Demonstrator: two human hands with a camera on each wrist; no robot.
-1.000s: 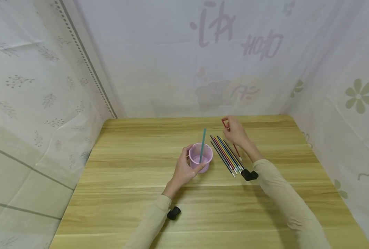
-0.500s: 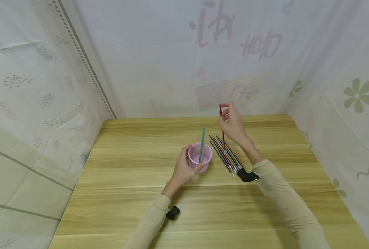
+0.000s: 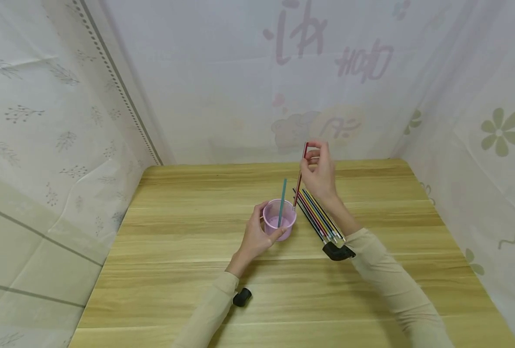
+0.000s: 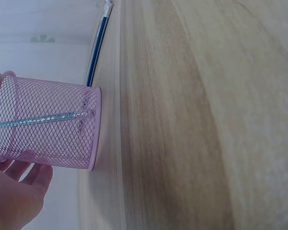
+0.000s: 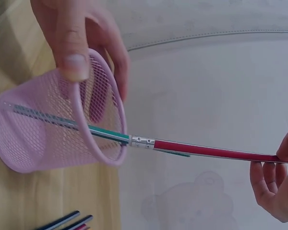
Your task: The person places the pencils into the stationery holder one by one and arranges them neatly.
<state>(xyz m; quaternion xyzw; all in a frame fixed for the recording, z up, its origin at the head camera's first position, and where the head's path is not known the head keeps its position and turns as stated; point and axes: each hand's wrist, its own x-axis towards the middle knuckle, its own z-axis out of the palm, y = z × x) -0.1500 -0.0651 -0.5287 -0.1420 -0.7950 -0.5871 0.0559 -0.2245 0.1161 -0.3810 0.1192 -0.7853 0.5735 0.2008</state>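
Observation:
My left hand (image 3: 257,234) grips a pink mesh pencil cup (image 4: 48,122) standing upright on the table, its thumb near the rim. Inside the cup leans a green pencil (image 3: 282,198), its upper end sticking out above the rim. My right hand (image 3: 320,175) pinches a red pencil (image 5: 206,150) by its upper part, with the silver-banded eraser end pointing down. That end is right at the cup's rim in the head and right wrist views. Just right of the cup, several pencils (image 3: 316,215) in dark, yellow, red and blue lie side by side on the table.
The wooden table (image 3: 175,251) ends at a pale printed curtain (image 3: 222,96) at the back, with more curtain on both sides. A black wrist-camera piece (image 3: 338,252) below my right sleeve overlaps the pencils' lower ends in the head view.
My right hand has lifted the red pencil from beside the row, turned it more upright and brought it left to the cup's rim. My left hand and the cup have stayed put.

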